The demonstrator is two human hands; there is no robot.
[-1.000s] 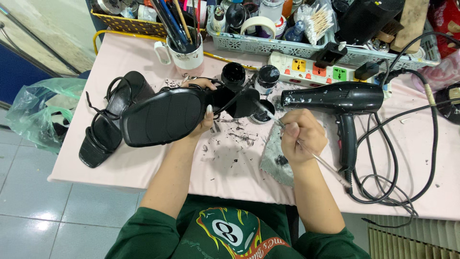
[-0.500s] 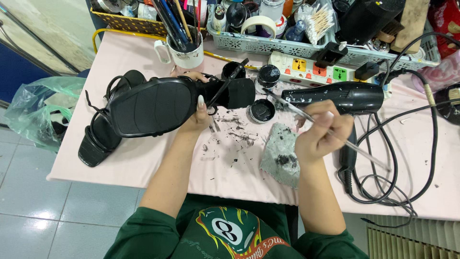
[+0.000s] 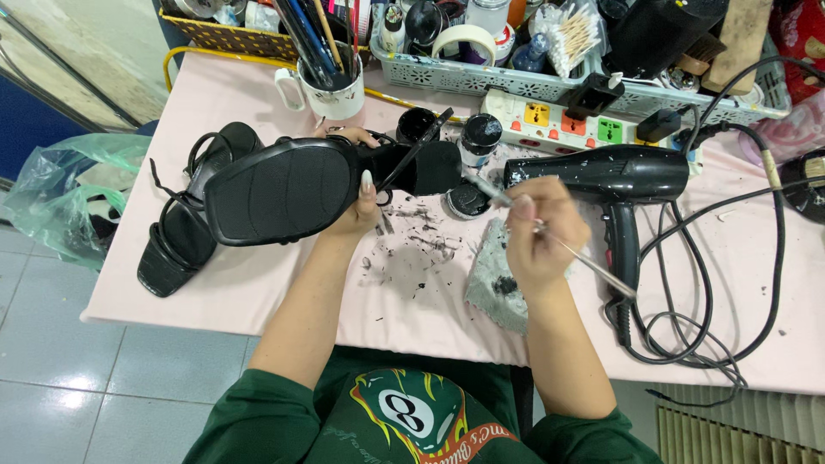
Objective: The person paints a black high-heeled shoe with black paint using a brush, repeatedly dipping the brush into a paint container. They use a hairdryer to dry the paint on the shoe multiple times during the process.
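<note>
We've got our left hand [image 3: 357,215] clamped on the matte black shoe [image 3: 284,191], sole up; right hand [image 3: 541,236] at 3 o'clock pinches a thin metal brush [image 3: 559,245], probably dipping the small paint lid [image 3: 468,200].

1 head camera looks steeply down, close over the table [image 3: 258,292]

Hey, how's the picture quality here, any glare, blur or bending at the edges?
Head view: even, soft daylight with faint shadows; mild sheen on the black shoe sole and hair dryer; the right hand is sharp, its thin brush barely blurred; the table edge tilts, a wide-angle effect.
</note>
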